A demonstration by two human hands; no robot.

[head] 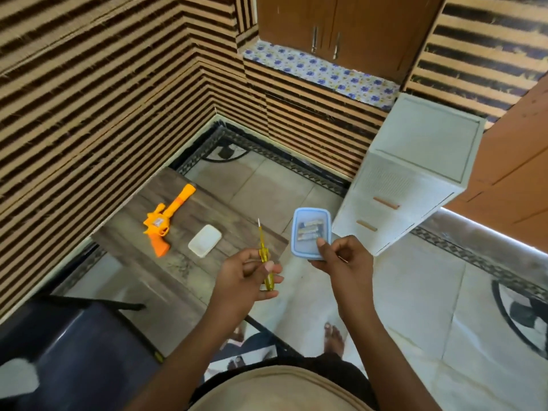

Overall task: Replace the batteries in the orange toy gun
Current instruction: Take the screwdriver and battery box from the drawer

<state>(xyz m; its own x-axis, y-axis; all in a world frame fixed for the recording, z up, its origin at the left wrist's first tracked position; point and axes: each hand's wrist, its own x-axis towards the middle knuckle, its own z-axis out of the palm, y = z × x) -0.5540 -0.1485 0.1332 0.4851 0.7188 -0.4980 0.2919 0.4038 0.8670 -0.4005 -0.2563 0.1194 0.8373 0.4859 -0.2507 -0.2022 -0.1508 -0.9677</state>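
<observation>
Gripping screwdriver (262, 253) in left hand (241, 278), pinching battery box (310, 232) in right hand (341, 258). Recommend setting box level on table (166, 280) near orange toy gun (164, 225) before unscrewing.

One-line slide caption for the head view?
Left hand holds a yellow screwdriver, right hand a blue-rimmed battery box; the orange toy gun lies on the table.

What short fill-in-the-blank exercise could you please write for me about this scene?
1. The left hand holds a yellow ____.
2. The blue-rimmed box in the right hand contains ____.
3. The orange toy gun lies on the ____.
Missing words: screwdriver; batteries; table.
</observation>
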